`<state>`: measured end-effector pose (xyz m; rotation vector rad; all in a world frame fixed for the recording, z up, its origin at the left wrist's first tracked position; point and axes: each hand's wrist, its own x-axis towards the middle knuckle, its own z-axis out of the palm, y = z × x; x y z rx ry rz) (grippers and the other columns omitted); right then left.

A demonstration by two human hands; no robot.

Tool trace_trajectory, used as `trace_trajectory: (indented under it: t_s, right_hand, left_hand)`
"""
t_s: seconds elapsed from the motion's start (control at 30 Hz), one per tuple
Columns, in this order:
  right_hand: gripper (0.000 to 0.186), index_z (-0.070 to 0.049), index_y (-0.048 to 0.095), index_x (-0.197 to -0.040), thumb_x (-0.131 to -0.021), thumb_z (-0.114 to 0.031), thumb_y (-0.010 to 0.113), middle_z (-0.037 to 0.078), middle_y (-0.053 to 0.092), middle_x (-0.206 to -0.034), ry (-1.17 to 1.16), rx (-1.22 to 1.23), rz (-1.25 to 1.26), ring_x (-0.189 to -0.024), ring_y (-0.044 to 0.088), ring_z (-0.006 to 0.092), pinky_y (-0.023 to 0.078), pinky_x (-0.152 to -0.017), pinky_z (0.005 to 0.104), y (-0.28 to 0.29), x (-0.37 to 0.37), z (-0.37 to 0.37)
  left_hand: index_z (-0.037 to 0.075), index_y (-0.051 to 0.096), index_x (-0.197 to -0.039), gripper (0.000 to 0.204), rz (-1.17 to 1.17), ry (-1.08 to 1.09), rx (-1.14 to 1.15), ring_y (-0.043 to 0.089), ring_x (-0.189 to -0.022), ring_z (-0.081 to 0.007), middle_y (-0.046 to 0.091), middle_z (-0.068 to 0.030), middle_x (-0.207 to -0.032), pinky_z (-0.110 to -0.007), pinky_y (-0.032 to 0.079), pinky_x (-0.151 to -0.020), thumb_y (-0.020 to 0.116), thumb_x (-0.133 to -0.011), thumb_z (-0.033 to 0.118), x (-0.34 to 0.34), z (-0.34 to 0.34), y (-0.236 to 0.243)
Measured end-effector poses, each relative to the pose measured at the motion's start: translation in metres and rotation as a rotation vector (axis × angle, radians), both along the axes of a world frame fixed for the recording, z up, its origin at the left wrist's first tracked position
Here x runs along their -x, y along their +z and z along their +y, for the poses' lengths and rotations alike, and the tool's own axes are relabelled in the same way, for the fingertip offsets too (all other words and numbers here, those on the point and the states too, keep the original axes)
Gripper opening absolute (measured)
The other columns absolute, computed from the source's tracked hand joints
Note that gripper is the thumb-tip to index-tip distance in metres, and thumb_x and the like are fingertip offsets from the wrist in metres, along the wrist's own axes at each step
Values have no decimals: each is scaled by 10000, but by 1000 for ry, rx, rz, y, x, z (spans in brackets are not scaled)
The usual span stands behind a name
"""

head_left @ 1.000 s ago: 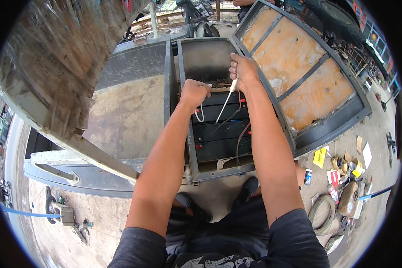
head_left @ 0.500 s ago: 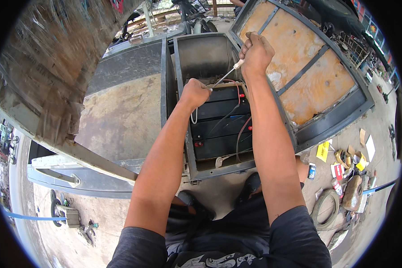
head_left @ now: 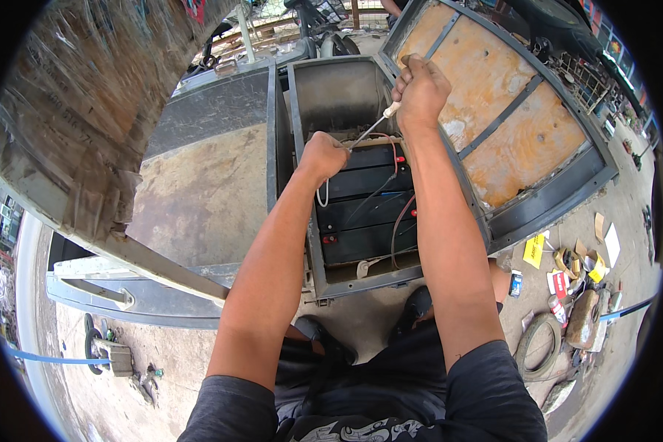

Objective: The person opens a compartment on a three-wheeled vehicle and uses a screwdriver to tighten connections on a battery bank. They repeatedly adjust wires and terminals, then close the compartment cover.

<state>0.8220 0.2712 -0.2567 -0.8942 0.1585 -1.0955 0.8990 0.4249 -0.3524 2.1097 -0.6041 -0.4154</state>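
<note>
My right hand (head_left: 423, 92) is closed around the pale handle of a screwdriver (head_left: 374, 125), raised over a metal box (head_left: 311, 254). Its shaft slants down and left to my left hand (head_left: 323, 156), whose closed fingers meet at the tip. What they pinch is hidden. A white wire (head_left: 323, 193) loops down just below that hand. Inside the box sit several black batteries (head_left: 368, 211) in a row, with red terminal caps (head_left: 413, 214) and thin red and black leads (head_left: 396, 228). Far behind them, the box has a bare metal compartment (head_left: 339, 96).
The box's lid (head_left: 516, 118), lined with stained wood, lies open to the right. At left are a flat metal bed (head_left: 199, 191) and a panel (head_left: 74, 110) wrapped in torn plastic. A tyre (head_left: 538, 346), yellow packaging (head_left: 534, 252) and other litter lie on the right-hand ground.
Both hands and the screwdriver stay nearly in place. The right hand shifts very slightly, and the whole view moves a little.
</note>
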Motion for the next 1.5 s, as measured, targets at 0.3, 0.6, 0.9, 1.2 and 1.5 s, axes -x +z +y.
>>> trace_trajectory:
  t_s: [0.3,0.6,0.9,1.2,1.5]
  right_hand:
    - [172,36,598,-919,-945,-131,567,62,566,-693,-4,354,81,-546,529,145,431,-497,289,-7,-6,12]
    - [214,27,576,-1016,-895,-147,547,206,633,-901,-229,937,200,-853,620,360,482,-788,419,0,-2,23]
    - [348,29,514,-1129,-889,-217,567,255,614,-976,-202,1374,452,-946,601,427,462,-845,467,10,2,4]
    - [392,31,515,-1144,-895,-249,629,280,637,-1037,4,1532,860,-1000,615,443,475,-862,464,31,14,-16]
    - [279,28,555,-1037,-865,-139,697,247,651,-996,64,1508,724,-1018,615,431,476,-848,469,12,5,-13]
  left_hand:
    - [-45,654,-610,203,-24,-17,6,490,-526,-133,545,-34,-551,-322,391,-520,682,-762,86,-2,-1,-3]
    - [-56,653,-627,183,-40,-37,-2,504,-543,-143,554,-48,-570,-334,395,-523,670,-760,68,-12,-3,-13]
    - [-57,597,-584,219,-50,-24,-58,460,-529,-148,498,-27,-550,-346,368,-519,671,-763,46,-3,-5,-8]
    - [-16,593,-572,230,50,79,64,395,-453,-131,482,-26,-525,-337,259,-440,665,-784,38,-7,-8,-12]
    - [-5,555,-691,128,421,271,275,314,-407,-108,419,-19,-593,-280,206,-373,593,-796,-69,9,-12,-13]
